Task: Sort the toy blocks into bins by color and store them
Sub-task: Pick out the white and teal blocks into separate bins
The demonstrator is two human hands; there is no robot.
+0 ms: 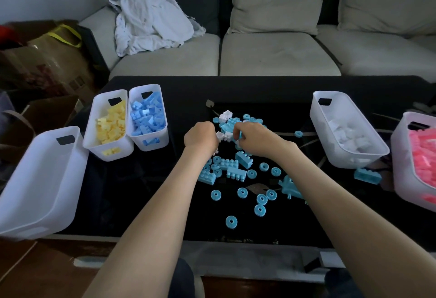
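Note:
A pile of light-blue blocks (236,168) and ring pieces (231,222) lies mid-table, with a few white blocks (226,115) at its far end. My left hand (200,136) is curled at the pile's left side, gripping white blocks (220,136) that poke out by its fingers. My right hand (253,138) is curled over the pile beside it, fingers pinching at small white pieces. Bins stand around: yellow blocks (111,127), darker blue blocks (147,118), white blocks (346,137), pink blocks (422,156).
An empty white bin (40,179) sits tilted at the near left table edge. One light-blue block (367,175) lies between the white and pink bins. A sofa with a crumpled white cloth (151,19) is behind the black table (132,191). Cardboard boxes stand at left.

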